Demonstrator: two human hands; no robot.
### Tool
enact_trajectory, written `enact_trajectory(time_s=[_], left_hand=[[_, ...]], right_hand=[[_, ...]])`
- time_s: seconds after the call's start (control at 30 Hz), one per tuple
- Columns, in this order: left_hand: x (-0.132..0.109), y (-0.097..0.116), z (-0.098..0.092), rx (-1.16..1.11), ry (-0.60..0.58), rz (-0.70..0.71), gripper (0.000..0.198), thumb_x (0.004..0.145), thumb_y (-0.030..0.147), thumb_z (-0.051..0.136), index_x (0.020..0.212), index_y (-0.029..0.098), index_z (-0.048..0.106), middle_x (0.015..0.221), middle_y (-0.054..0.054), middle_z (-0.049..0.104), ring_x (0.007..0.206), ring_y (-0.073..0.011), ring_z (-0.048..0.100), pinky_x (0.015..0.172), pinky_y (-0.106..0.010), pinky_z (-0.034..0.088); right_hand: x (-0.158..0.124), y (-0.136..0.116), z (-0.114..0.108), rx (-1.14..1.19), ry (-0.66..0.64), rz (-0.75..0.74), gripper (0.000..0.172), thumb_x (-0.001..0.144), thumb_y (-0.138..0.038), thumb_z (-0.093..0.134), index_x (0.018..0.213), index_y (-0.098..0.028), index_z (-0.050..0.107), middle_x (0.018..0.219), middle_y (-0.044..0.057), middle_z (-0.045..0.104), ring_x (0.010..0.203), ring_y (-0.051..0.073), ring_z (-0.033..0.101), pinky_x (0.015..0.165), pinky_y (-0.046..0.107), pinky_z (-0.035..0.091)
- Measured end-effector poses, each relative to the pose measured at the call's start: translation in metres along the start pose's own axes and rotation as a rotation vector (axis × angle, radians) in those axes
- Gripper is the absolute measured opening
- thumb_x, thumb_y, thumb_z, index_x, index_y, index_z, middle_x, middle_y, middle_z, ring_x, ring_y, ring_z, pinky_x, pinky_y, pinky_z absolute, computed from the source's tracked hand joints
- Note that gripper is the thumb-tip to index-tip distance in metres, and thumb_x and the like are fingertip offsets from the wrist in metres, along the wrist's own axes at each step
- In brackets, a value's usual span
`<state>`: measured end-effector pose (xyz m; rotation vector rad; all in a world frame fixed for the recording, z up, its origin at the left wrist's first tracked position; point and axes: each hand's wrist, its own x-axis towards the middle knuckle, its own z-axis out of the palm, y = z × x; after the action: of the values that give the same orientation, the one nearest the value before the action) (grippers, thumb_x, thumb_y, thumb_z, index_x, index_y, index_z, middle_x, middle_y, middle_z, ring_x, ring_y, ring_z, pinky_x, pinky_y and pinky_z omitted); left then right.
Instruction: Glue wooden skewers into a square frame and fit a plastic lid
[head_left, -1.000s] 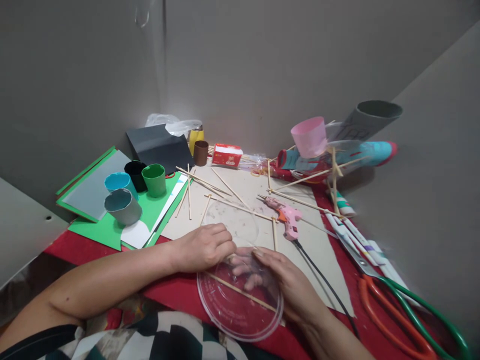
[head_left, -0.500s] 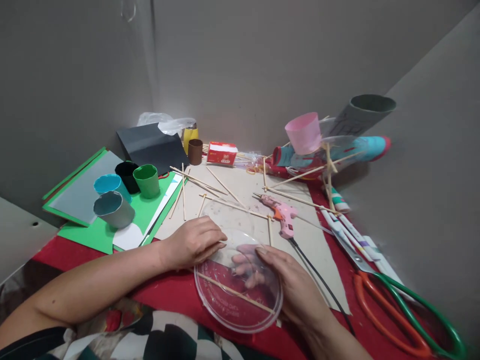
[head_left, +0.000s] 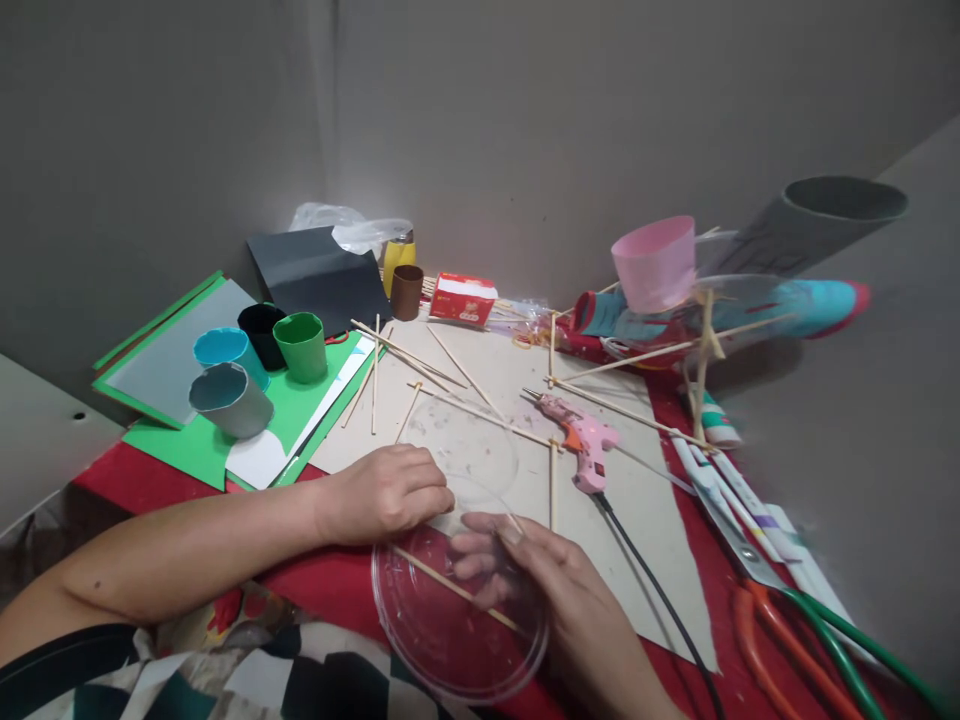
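Observation:
A round clear plastic lid point(head_left: 390, 640) is tilted near the table's front edge, over the red cloth. My right hand point(head_left: 540, 580) grips its right side, thumb above and fingers showing through the plastic. Curled fingers of my left hand point(head_left: 394, 495) rest by its far left rim; what they hold, if anything, is hidden. Thin wooden sticks joined into a frame point(head_left: 487, 412) lie around and beneath my hands, and one stick point(head_left: 427, 570) shows through the lid. A second clear round piece point(head_left: 517, 465) lies on the cardboard inside the frame.
A pink glue gun point(head_left: 592, 445) with a black cord lies right of my hands. Large scissors point(head_left: 750, 560) and markers point(head_left: 727, 490) are at the right edge. Paper cups point(head_left: 229, 400) stand on green sheets at left. A stick structure with a pink cup point(head_left: 656, 265) stands back right.
The lid has come slightly lower and to the left, with my right hand moving along. My left hand stays nearly in place. The camera view has shifted a little.

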<state>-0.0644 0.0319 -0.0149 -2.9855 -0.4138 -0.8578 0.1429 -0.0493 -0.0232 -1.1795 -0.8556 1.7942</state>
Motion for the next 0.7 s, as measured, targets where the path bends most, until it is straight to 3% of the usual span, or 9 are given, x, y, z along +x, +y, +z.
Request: enact_trajectory(time_s=[0.4,0.7], left_hand=[[0.002,0.013,-0.015,0.198,-0.090,0.138,0.022,0.092,0.013,0.044,0.076,0.012,0.060,0.069,-0.006,0.056,0.066,-0.0174,0.050,0.064,-0.031,0.044],[0.002,0.017,-0.009,0.301,-0.130,0.114,0.021,0.093,0.013,0.043,0.076,0.013,0.055,0.069,-0.005,0.054,0.065,-0.0169,0.048,0.060,-0.031,0.041]], right_hand=[[0.003,-0.002,0.001,-0.020,-0.085,0.020,0.039,0.082,-0.048,0.066,0.097,-0.013,0.071,0.087,0.012,0.072,0.062,0.016,0.066,0.052,0.025,0.051],[0.010,-0.003,0.003,0.013,-0.140,0.000,0.036,0.082,-0.045,0.067,0.095,-0.011,0.070,0.081,0.011,0.072,0.060,0.014,0.065,0.047,0.021,0.050]])
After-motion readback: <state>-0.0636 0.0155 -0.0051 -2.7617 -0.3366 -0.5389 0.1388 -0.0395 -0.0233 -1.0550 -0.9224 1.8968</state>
